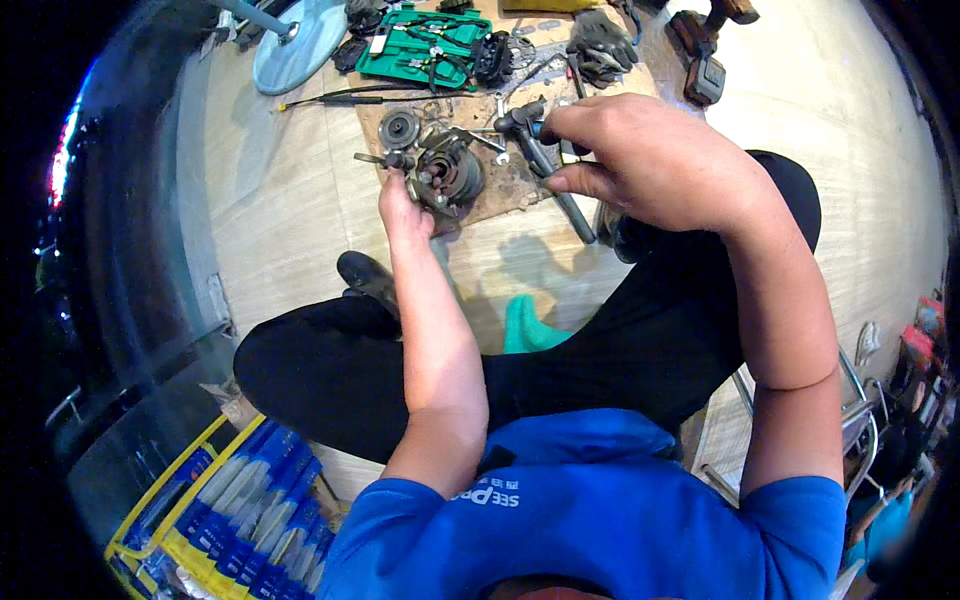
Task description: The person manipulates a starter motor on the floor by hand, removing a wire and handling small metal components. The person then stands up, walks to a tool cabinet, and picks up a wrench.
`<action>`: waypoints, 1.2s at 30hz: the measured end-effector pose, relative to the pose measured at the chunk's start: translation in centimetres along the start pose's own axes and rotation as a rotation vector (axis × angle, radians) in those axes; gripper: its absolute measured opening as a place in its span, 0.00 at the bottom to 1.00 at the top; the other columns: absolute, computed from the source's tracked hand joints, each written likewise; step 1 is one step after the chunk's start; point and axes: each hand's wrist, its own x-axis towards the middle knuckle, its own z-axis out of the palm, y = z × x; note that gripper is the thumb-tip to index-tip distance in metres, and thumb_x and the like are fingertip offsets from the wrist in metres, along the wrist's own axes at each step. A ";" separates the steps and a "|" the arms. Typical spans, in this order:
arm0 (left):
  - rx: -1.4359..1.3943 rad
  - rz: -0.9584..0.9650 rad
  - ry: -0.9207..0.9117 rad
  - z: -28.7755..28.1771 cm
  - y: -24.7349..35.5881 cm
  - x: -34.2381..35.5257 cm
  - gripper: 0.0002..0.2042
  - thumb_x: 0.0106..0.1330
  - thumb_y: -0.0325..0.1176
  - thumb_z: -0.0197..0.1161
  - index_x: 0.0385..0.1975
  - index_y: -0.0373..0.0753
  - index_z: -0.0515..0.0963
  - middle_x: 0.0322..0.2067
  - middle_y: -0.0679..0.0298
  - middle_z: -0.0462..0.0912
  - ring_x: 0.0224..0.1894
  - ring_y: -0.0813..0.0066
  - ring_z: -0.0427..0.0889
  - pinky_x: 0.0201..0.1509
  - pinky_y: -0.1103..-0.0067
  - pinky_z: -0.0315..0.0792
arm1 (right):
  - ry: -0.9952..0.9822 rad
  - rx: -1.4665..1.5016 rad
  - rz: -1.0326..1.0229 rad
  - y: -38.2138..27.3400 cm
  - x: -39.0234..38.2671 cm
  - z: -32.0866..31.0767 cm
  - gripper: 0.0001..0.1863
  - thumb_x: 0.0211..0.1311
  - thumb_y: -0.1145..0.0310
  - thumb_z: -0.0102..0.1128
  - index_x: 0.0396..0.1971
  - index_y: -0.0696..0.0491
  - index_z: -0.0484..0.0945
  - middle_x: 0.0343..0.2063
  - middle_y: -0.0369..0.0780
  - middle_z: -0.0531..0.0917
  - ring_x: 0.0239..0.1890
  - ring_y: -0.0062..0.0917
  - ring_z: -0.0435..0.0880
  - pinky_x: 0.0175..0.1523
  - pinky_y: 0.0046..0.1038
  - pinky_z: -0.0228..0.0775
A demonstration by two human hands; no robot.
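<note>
My left hand [403,208] grips the lower left side of a greasy metal assembly [450,172] with a round drum and bolts. Just above that stands a separate round metal disc [399,128]. My right hand [598,152] is curled over a dark tool with a long grey handle [574,215], its fingertips by the tool's head; what they hold is partly hidden. Small wrenches [500,150] lie between the two hands on a stained cardboard mat [510,205].
A green tool case [410,40], black cables [350,98], grey gloves [600,50] and a cordless drill [705,70] lie beyond. A pale blue round stand [280,70] is at upper left. Yellow-framed blue display racks [230,510] stand lower left, a metal-framed chair [860,420] at right.
</note>
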 end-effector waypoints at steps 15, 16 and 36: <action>-0.022 0.032 -0.010 -0.5 -0.1 0.2 0.15 0.72 0.40 0.44 0.45 0.34 0.70 0.36 0.54 0.79 0.32 0.64 0.80 0.37 0.66 0.77 | 0.093 -0.040 0.148 1.4 0.7 -1.4 0.17 0.60 0.63 0.57 0.44 0.59 0.74 0.27 0.50 0.79 0.29 0.41 0.78 0.36 0.34 0.69; -0.044 0.050 0.018 -0.2 -0.3 0.2 0.17 0.72 0.41 0.45 0.47 0.34 0.73 0.38 0.59 0.80 0.28 0.73 0.80 0.29 0.77 0.76 | 0.110 -0.028 0.148 1.5 0.7 -1.4 0.17 0.61 0.63 0.57 0.44 0.59 0.74 0.28 0.51 0.79 0.29 0.41 0.78 0.36 0.33 0.68; -0.096 0.108 0.016 0.9 0.1 -0.5 0.16 0.71 0.40 0.47 0.50 0.37 0.74 0.33 0.64 0.80 0.26 0.79 0.79 0.26 0.81 0.74 | 0.049 0.066 0.198 0.0 2.1 0.3 0.14 0.58 0.64 0.58 0.35 0.60 0.74 0.28 0.53 0.78 0.35 0.49 0.77 0.38 0.41 0.68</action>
